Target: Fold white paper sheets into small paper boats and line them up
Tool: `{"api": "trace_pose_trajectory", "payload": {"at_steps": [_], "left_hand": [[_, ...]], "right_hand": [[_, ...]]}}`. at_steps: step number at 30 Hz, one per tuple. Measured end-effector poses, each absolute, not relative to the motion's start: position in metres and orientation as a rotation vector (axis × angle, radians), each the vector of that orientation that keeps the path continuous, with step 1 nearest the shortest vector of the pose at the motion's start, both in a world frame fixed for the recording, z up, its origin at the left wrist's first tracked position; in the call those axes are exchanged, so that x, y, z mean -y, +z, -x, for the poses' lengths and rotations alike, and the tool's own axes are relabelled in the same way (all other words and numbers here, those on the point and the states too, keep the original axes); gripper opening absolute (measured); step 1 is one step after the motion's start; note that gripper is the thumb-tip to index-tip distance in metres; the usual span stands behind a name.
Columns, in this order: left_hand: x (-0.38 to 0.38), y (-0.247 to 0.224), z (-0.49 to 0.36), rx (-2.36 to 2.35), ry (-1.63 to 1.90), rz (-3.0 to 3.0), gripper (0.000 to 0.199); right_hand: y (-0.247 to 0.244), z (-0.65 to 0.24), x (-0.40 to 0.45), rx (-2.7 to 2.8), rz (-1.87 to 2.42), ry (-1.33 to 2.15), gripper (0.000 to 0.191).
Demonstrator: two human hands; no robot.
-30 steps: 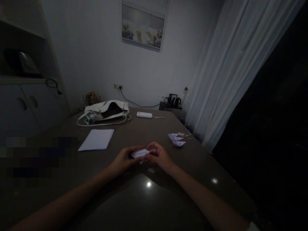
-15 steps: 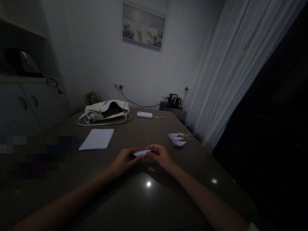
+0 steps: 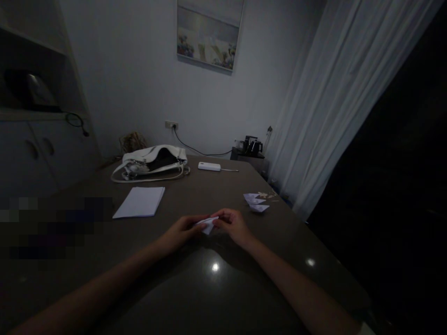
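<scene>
A small folded piece of white paper is held between both hands, above the dark table. My left hand pinches its left end, thumb in front and fingers behind. On its right end, my right hand has thumb and fingertips closed. A pointed corner of the paper hangs down between the two thumbs. The fingers cover part of it, so its full shape is hidden. To the right of my right hand stand several folded paper boats in a close group.
A stack of white paper lies at left. Behind it sits a white handbag. A white power bank with a short cable rests near the far edge. Small pale scraps lie beside the boats, near the table's right edge.
The folded paper has turned in my fingers, from a flat narrow strip to a shape with a corner pointing down. My left hand has shifted slightly right; my right hand stays about where it was.
</scene>
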State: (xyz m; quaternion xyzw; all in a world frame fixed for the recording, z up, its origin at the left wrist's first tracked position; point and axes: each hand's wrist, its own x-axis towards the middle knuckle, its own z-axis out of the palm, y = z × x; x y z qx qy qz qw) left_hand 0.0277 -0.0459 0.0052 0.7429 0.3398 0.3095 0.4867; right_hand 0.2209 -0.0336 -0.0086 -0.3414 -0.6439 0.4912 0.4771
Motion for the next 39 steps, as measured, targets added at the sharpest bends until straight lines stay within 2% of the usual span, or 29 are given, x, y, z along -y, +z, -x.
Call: {"api": "trace_pose_trajectory", "payload": {"at_steps": [7,21,39], "left_hand": [[0.047,0.004,-0.026,-0.913,0.657,-2.123,0.042],[0.048,0.003,-0.03,-0.905,0.664,-1.951,0.049],[0.053,0.007,-0.033,-0.785,0.608,-1.784,0.051]], "right_hand": [[-0.01,-0.221,0.034,1.663,0.876,1.065,0.023],[-0.007,-0.222,0.034,1.75,0.895,0.889,0.024],[0.001,-0.219,0.044,1.779,0.862,1.047,0.029]]}}
